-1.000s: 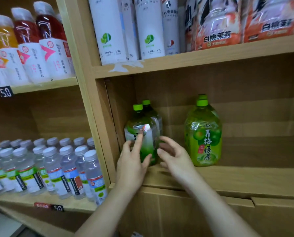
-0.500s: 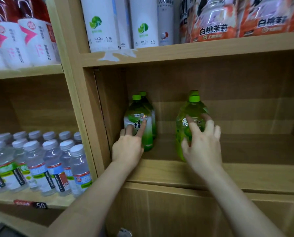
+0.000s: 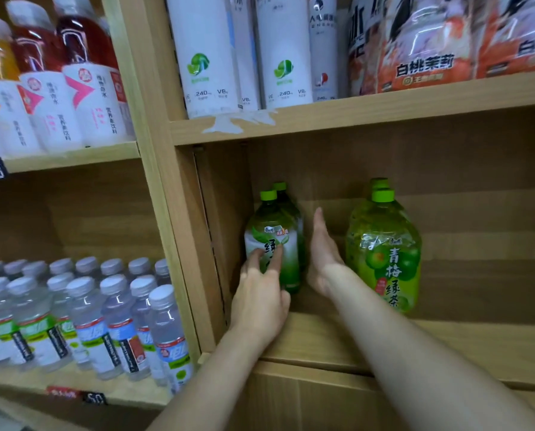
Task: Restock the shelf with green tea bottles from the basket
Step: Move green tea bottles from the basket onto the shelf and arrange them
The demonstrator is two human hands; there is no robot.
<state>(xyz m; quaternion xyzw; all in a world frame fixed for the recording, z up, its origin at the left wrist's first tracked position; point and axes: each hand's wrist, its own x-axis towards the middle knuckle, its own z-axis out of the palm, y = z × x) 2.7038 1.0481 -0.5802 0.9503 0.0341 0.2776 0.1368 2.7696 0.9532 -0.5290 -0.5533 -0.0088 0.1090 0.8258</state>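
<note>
Two dark green tea bottles stand one behind the other at the left end of the wooden shelf (image 3: pixel 337 334). The front green tea bottle (image 3: pixel 271 228) has a white and green label. My left hand (image 3: pixel 261 293) rests its fingertips on that label, fingers spread, not wrapped around it. My right hand (image 3: pixel 322 253) is flat and edge-on, fingers straight, just right of the same bottle. Further right stands a lighter plum green tea bottle (image 3: pixel 384 244) with another behind it. The basket is out of view.
The shelf right of the plum tea bottles is bare wood. Above, white cans (image 3: pixel 204 57) and orange packs (image 3: pixel 424 42) fill the upper shelf. In the left bay stand several water bottles (image 3: pixel 117 318) below and red drink bottles (image 3: pixel 86 76) above.
My right hand has left the plum green tea bottle and moved left, beside the front green tea bottle. My left hand stays on that bottle's label. The camera has moved closer.
</note>
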